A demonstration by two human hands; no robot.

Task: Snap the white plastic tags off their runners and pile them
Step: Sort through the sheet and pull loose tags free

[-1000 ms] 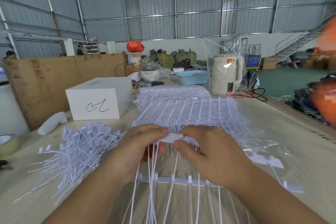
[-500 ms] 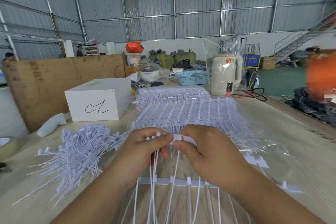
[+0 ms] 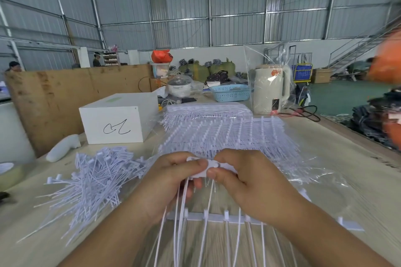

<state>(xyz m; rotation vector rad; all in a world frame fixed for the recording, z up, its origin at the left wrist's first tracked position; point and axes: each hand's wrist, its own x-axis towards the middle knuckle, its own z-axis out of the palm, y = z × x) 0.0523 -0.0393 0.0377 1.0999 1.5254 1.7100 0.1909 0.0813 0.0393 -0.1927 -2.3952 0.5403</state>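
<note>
White tag heads (image 3: 202, 166) are pinched between left hand (image 3: 171, 182) and right hand (image 3: 249, 184), thumbs meeting at centre above the counter (image 3: 347, 169). Thin tails are seen hanging down from the grip to the runner strip (image 3: 217, 217) lying across the counter below the wrists. Loose pile of snapped tags (image 3: 93, 180) is lying to the left. Stacked uncut tag sheets (image 3: 221, 134) are sitting just behind the hands, white box (image 3: 118, 118) left of them.
</note>
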